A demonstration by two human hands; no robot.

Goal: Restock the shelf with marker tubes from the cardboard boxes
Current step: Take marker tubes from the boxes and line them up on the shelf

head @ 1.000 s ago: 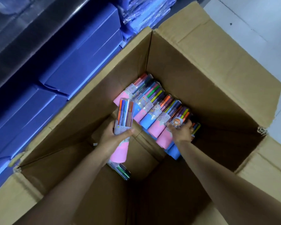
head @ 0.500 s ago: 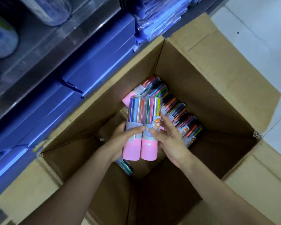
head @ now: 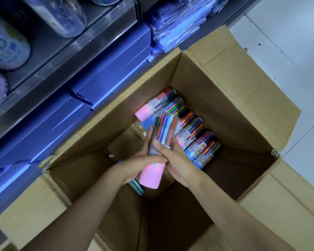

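Inspector: Open cardboard box [head: 234,98] on the floor, flaps out. Both hands inside it, held above the bottom.

Clerk: What are they holding?

Inspector: Marker tubes [head: 157,151] with pink bases, clear tops showing coloured pens, tilted with the pink end toward the near side. The left hand [head: 134,163] is wrapped round the bundle from the left, fingers curled on it. The right hand [head: 178,162] clamps it from the right, thumb across the top. How many tubes are in the bundle I cannot tell; the picture is blurred there.

Clerk: Remaining stock?

Inspector: A row of tubes [head: 188,129] lies along the far-right side of the box bottom. One more tube [head: 137,186] lies under the left wrist.

Clerk: And the shelf?

Inspector: Shelf [head: 91,44] at far left, beside the box. Blue boxes [head: 107,78] are stacked beneath it.
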